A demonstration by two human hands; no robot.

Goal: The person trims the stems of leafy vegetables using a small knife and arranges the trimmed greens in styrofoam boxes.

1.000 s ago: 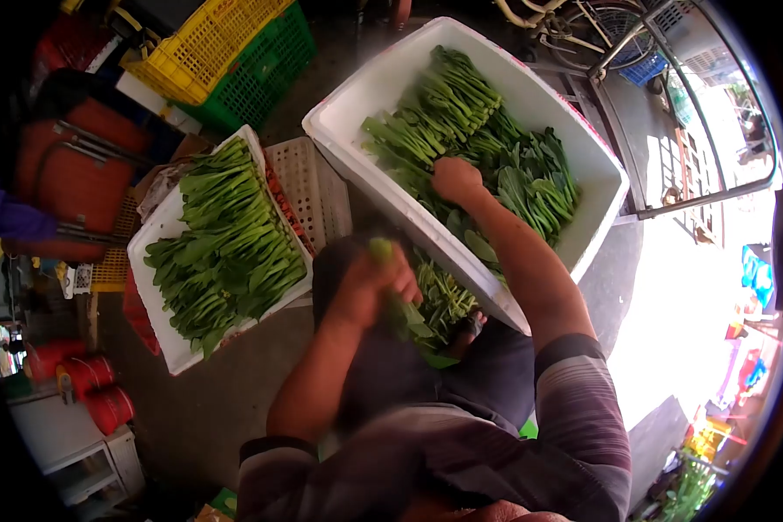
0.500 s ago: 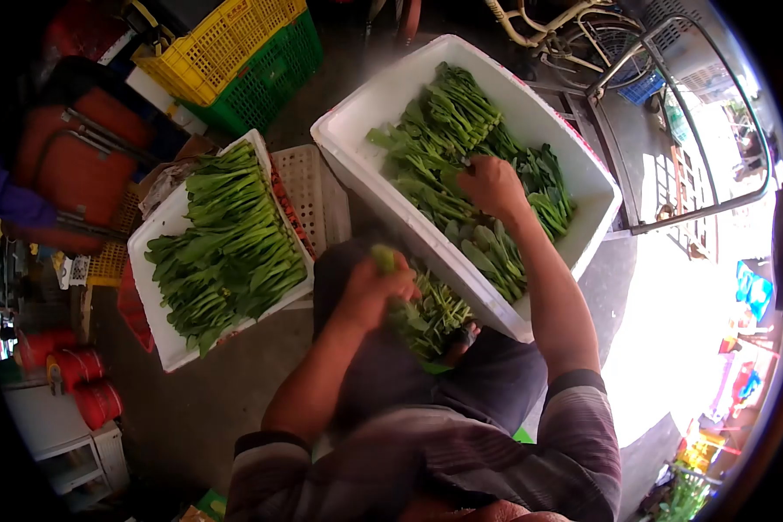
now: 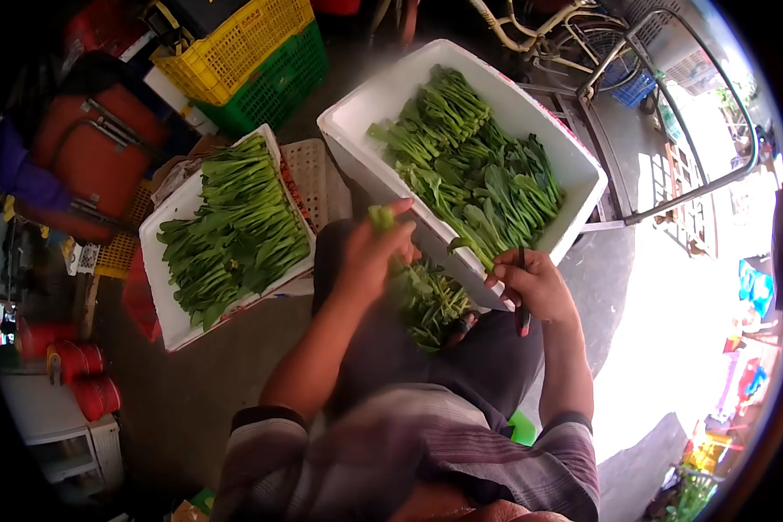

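both white boxes (image 3: 583, 187) hold greens (image 3: 478, 174); left hand (image 3: 370, 252) grips a bunch (image 3: 422, 296), right hand (image 3: 535, 283) a knife (image 3: 523, 317).

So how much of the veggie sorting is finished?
The left box already holds neat rows of greens. The left hand grips a bunch over the lap; the right hand holds a dark tool. The right box is full of loose greens.

Daylight from the right blows out the pavement (image 3: 670, 287), left side sits in shade, heavy fisheye warp, black corner vignette, mild blur overall.
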